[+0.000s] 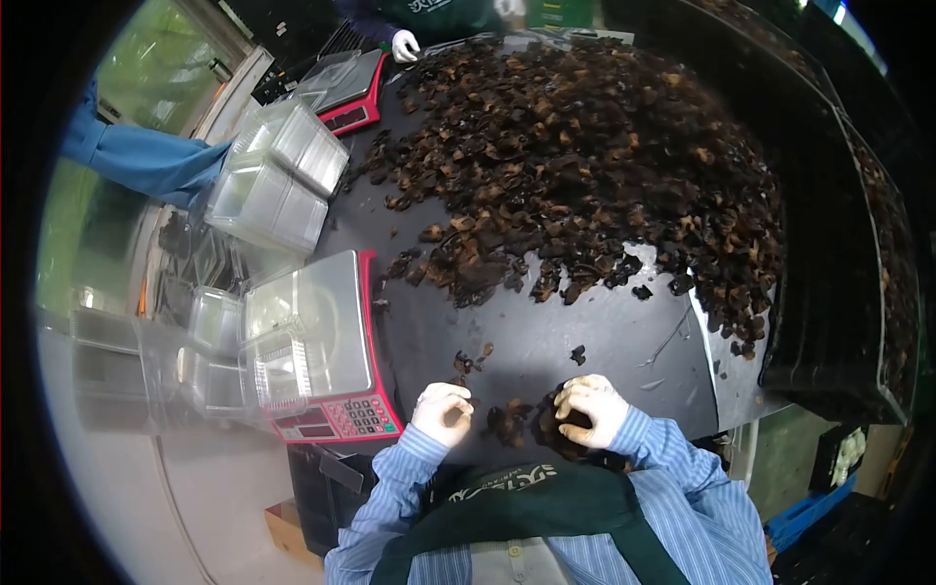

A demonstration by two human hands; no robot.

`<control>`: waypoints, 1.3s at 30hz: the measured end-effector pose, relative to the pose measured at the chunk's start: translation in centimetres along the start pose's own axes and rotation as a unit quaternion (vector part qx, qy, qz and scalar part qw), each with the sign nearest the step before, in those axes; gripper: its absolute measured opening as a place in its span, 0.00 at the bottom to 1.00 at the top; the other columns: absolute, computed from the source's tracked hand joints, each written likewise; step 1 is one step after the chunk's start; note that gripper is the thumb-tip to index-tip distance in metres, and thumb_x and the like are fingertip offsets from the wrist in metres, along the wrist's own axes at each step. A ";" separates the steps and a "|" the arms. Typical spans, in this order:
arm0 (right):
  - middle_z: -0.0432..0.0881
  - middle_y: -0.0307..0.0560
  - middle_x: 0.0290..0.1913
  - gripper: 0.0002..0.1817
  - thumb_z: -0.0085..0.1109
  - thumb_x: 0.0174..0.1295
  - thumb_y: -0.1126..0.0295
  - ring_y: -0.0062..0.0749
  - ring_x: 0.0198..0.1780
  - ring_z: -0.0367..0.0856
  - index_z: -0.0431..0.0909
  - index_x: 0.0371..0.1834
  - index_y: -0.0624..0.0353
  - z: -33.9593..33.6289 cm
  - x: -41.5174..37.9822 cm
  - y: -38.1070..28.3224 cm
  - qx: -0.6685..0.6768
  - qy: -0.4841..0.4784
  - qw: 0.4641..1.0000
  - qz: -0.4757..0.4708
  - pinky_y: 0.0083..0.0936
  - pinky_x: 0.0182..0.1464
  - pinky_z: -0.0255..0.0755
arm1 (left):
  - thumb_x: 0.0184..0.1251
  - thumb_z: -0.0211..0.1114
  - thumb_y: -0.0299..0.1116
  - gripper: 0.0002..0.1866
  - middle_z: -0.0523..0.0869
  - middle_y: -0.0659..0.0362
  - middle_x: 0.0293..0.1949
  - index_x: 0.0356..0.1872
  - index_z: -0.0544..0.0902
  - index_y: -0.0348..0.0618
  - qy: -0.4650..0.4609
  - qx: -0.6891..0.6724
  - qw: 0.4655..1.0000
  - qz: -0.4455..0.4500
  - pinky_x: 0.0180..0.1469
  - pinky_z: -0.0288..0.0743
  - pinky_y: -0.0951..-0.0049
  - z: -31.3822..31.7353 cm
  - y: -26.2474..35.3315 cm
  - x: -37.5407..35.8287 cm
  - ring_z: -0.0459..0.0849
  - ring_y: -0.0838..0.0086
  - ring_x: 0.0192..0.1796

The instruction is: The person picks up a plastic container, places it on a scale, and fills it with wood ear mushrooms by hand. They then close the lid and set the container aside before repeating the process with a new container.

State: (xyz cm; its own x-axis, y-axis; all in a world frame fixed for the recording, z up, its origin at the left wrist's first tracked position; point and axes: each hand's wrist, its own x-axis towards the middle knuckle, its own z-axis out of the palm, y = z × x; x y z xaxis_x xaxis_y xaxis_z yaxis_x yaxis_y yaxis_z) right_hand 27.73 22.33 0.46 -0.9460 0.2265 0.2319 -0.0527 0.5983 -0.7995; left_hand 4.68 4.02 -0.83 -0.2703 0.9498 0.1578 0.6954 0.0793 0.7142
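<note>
Littering blk table (624,341) nr window (156,58): dark pcs (585,146); L hand (442,414), R hand (593,409): can't tell grip.

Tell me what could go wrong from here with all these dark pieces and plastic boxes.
The few dark pieces between the hands lie close to the apron, so a sleeve might brush some off the table.
The stacked clear boxes could topple if the blue sleeve beside them bumps them.
The box on the nearer scale might slide if knocked.
</note>
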 end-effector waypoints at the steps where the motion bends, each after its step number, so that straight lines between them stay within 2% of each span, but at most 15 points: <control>1: 0.77 0.44 0.36 0.11 0.64 0.39 0.70 0.40 0.43 0.73 0.73 0.27 0.55 -0.3 -0.1 0.0 -0.003 0.026 0.999 0.019 0.33 0.48 0.63 | 0.34 0.63 0.21 0.07 0.80 0.56 0.30 0.17 0.76 0.44 0.029 0.013 0.999 -0.003 0.42 0.70 0.68 -0.1 0.2 0.4 0.78 0.65 0.38; 3: 0.77 0.43 0.37 0.11 0.64 0.40 0.69 0.39 0.43 0.73 0.74 0.28 0.54 -1.3 0.1 -0.1 -0.046 0.065 0.996 0.045 0.33 0.48 0.62 | 0.33 0.63 0.21 0.08 0.77 0.55 0.28 0.18 0.74 0.44 0.102 0.046 0.993 -0.030 0.41 0.70 0.68 -0.2 0.7 1.4 0.77 0.63 0.36; 6: 0.74 0.48 0.44 0.16 0.64 0.40 0.67 0.43 0.46 0.71 0.76 0.35 0.54 -1.4 -0.4 1.4 -0.099 0.123 0.984 0.079 0.37 0.50 0.63 | 0.35 0.69 0.29 0.17 0.75 0.55 0.41 0.32 0.77 0.45 0.135 0.116 0.983 -0.049 0.45 0.70 0.66 -0.2 0.7 3.3 0.74 0.61 0.44; 8: 0.72 0.51 0.50 0.22 0.63 0.41 0.64 0.46 0.52 0.68 0.74 0.44 0.54 -1.6 0.0 1.7 -0.169 0.121 0.974 0.093 0.37 0.54 0.61 | 0.37 0.69 0.30 0.18 0.74 0.56 0.45 0.35 0.77 0.47 0.088 0.204 0.974 -0.042 0.47 0.69 0.65 0.3 0.3 3.7 0.72 0.61 0.46; 13: 0.64 0.51 0.60 0.31 0.55 0.50 0.49 0.54 0.61 0.57 0.66 0.58 0.46 0.9 0.9 2.4 -0.234 0.013 0.964 0.123 0.53 0.61 0.45 | 0.43 0.65 0.27 0.13 0.76 0.58 0.43 0.34 0.79 0.46 0.047 0.192 0.980 -0.031 0.47 0.69 0.66 1.0 -2.1 3.6 0.73 0.61 0.45; 17: 0.64 0.51 0.59 0.36 0.57 0.47 0.45 0.51 0.58 0.61 0.64 0.59 0.50 1.4 0.1 0.2 -0.142 -0.081 0.986 0.010 0.48 0.59 0.52 | 0.44 0.62 0.22 0.09 0.78 0.54 0.39 0.31 0.79 0.41 0.105 0.078 0.990 -0.051 0.45 0.71 0.66 1.1 -3.1 1.9 0.76 0.60 0.41; 20: 0.64 0.47 0.59 0.36 0.61 0.43 0.51 0.48 0.57 0.62 0.64 0.59 0.45 1.6 -1.9 -1.5 -0.221 -0.153 0.963 -0.023 0.44 0.58 0.55 | 0.44 0.62 0.21 0.10 0.78 0.53 0.40 0.32 0.79 0.40 0.107 0.034 0.994 0.016 0.47 0.71 0.66 0.4 0.9 1.0 0.77 0.60 0.43; 22: 0.67 0.43 0.56 0.31 0.62 0.42 0.55 0.43 0.53 0.65 0.69 0.54 0.44 2.0 -3.0 -1.6 -0.240 -0.108 0.965 -0.018 0.40 0.54 0.59 | 0.45 0.63 0.23 0.14 0.78 0.51 0.44 0.37 0.79 0.40 0.036 0.035 0.998 0.039 0.51 0.69 0.64 1.1 3.1 -0.1 0.75 0.58 0.47; 25: 0.72 0.38 0.50 0.22 0.61 0.43 0.59 0.36 0.45 0.69 0.74 0.45 0.45 3.2 -3.1 -0.4 -0.237 -0.042 0.970 -0.025 0.32 0.46 0.64 | 0.49 0.64 0.43 0.25 0.70 0.50 0.55 0.50 0.74 0.47 -0.113 0.089 0.984 0.103 0.55 0.65 0.57 3.4 4.6 -0.6 0.69 0.53 0.53; 26: 0.74 0.38 0.45 0.20 0.61 0.42 0.61 0.35 0.40 0.72 0.75 0.42 0.46 3.5 -2.8 0.2 -0.235 -0.030 0.971 -0.022 0.29 0.41 0.68 | 0.42 0.68 0.44 0.30 0.69 0.50 0.56 0.51 0.73 0.47 -0.135 0.141 0.976 0.100 0.53 0.66 0.59 4.0 5.2 -0.8 0.69 0.50 0.52; 29: 0.77 0.37 0.37 0.16 0.62 0.40 0.63 0.32 0.30 0.74 0.76 0.37 0.48 3.0 -1.6 1.6 -0.185 0.054 0.981 0.006 0.27 0.31 0.73 | 0.45 0.67 0.40 0.21 0.73 0.56 0.50 0.44 0.76 0.50 -0.124 0.183 0.964 0.147 0.50 0.68 0.62 5.2 4.2 -0.4 0.72 0.58 0.49; 32: 0.79 0.45 0.34 0.13 0.61 0.44 0.75 0.32 0.34 0.80 0.75 0.36 0.55 2.6 -1.3 2.3 0.007 0.192 0.977 0.088 0.23 0.37 0.74 | 0.47 0.66 0.34 0.13 0.76 0.60 0.43 0.36 0.77 0.49 -0.074 0.134 0.979 0.134 0.43 0.71 0.66 6.2 2.6 -0.4 0.75 0.64 0.43; 34: 0.80 0.47 0.35 0.09 0.57 0.51 0.78 0.28 0.36 0.79 0.74 0.36 0.66 2.1 -1.2 1.7 0.308 0.268 0.866 0.289 0.23 0.39 0.74 | 0.47 0.65 0.30 0.09 0.77 0.63 0.39 0.32 0.77 0.50 -0.029 0.055 0.994 0.085 0.38 0.73 0.68 6.1 2.6 0.5 0.75 0.66 0.39; 36: 0.79 0.48 0.35 0.09 0.53 0.52 0.78 0.30 0.34 0.79 0.74 0.38 0.68 0.5 -1.2 1.8 0.435 0.340 0.773 0.313 0.23 0.39 0.74 | 0.48 0.64 0.27 0.08 0.77 0.61 0.35 0.30 0.77 0.48 0.037 0.012 0.998 0.044 0.35 0.74 0.69 5.7 3.2 1.4 0.77 0.65 0.36; 39: 0.77 0.47 0.35 0.13 0.51 0.55 0.72 0.32 0.32 0.78 0.71 0.45 0.61 -0.5 -3.2 4.1 0.658 0.295 0.629 0.291 0.21 0.22 0.70 | 0.44 0.66 0.25 0.12 0.77 0.58 0.35 0.33 0.78 0.46 0.022 0.047 0.998 0.040 0.37 0.74 0.71 5.2 4.4 3.6 0.78 0.64 0.37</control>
State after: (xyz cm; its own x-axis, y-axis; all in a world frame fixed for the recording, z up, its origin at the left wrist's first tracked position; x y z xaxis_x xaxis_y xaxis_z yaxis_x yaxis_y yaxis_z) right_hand 30.68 24.46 -3.30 -0.6645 0.5914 -0.4569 -0.3395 -0.7835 -0.5204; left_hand 10.21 9.41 -0.70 -0.2389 0.9400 0.2438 0.7749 0.0332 0.6312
